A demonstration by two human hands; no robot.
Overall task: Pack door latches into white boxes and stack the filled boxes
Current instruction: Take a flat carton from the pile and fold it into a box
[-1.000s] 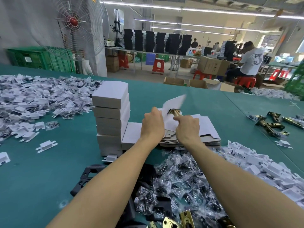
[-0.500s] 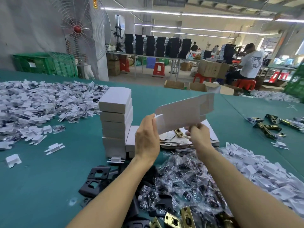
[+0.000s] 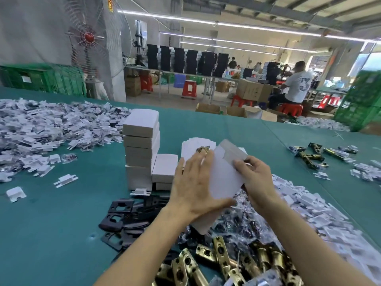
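Half a second ago the white box blank (image 3: 221, 178) was raised above the table; now it is sitting lower, over the bagged parts (image 3: 247, 219). Left hand (image 3: 193, 188) is lying flat and open along its side, while the right hand (image 3: 255, 178) is pinching the upper flap. Squaring it well probably means pressing the folds evenly, with brass latches (image 3: 222, 263) waiting nearby and the filled stack (image 3: 142, 149) standing left.

Both forearms bare to bottom frame edge, no sleeves in view. Left hand (image 3: 193, 190) and right hand (image 3: 257, 178) ungloved; nails short, plain.
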